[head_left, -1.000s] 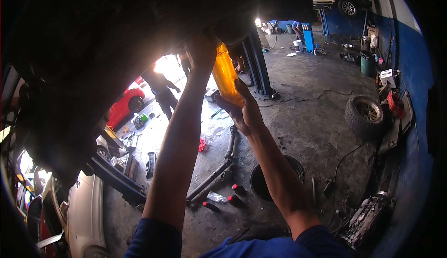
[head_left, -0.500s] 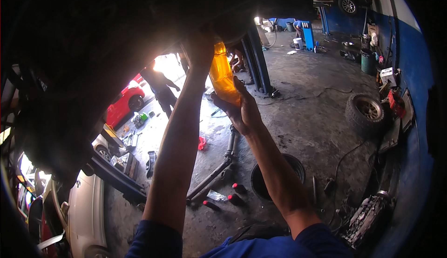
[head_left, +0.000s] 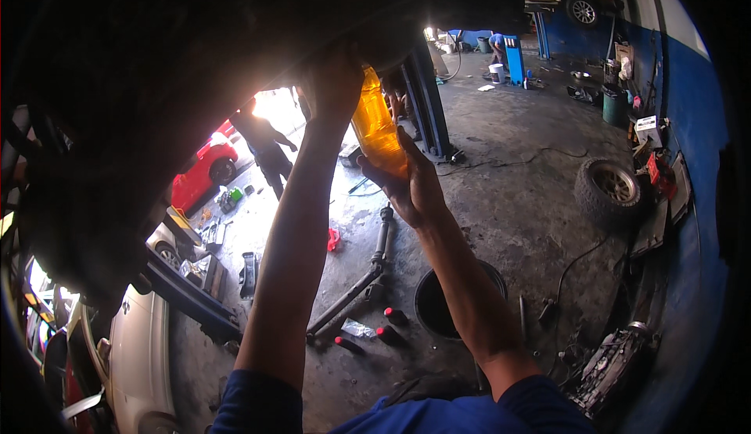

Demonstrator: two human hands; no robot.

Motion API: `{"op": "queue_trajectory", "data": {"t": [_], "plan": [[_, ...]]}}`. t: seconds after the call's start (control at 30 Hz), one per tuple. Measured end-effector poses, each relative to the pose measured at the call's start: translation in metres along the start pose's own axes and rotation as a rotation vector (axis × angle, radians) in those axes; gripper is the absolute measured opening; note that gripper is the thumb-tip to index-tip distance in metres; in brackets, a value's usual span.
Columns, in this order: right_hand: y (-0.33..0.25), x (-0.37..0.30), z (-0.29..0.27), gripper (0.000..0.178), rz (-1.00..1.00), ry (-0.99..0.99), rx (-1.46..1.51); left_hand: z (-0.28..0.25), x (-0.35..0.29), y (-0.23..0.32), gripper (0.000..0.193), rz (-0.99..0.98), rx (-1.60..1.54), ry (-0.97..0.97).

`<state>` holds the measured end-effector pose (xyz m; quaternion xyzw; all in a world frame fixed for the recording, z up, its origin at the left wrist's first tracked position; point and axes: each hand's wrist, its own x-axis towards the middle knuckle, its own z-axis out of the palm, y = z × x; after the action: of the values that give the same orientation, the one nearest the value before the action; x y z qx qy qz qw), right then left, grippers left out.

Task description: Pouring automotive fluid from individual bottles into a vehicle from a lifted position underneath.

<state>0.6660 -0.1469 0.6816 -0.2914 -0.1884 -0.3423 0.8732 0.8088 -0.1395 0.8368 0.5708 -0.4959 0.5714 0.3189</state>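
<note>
A clear plastic bottle of amber liquid [head_left: 377, 125] is raised at a slant beneath the dark underside of a lifted vehicle [head_left: 195, 35]. My right hand [head_left: 415, 187] grips its lower end from below, thumb on one side and fingers around the other. Beside the bottle's upper end is my left hand [head_left: 335, 90], reaching up into deep shadow. Its fingers are hidden there, and so is the top of the bottle.
Below me on the floor are a black basin [head_left: 438, 309], several red-capped bottles [head_left: 389, 335] and a drive shaft [head_left: 356, 289]. A wheel [head_left: 612, 191] lies to the right. Blue lift posts [head_left: 429, 109] stand ahead; another person [head_left: 266, 144] stands far left.
The view has shifted slightly, so floor objects appear a little farther left. Both hands and the bottle keep nearly the same pose.
</note>
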Motion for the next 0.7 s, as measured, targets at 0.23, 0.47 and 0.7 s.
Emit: {"op": "queue_trajectory", "data": {"t": [0.23, 0.47, 0.7], "plan": [[-0.007, -0.007, 0.008, 0.066, 0.029, 0.031, -0.003, -0.002, 0.006, 0.010, 0.031, -0.272, -0.235, 0.059], [-0.011, -0.005, 0.013, 0.065, 0.013, 0.001, 0.014, -0.002, 0.013, 0.013, 0.036, -0.445, -0.401, 0.113], [-0.009, -0.012, -0.001, 0.065, 0.015, 0.015, 0.056, -0.001, -0.007, 0.025, 0.034, -0.323, -0.281, 0.059]]}}
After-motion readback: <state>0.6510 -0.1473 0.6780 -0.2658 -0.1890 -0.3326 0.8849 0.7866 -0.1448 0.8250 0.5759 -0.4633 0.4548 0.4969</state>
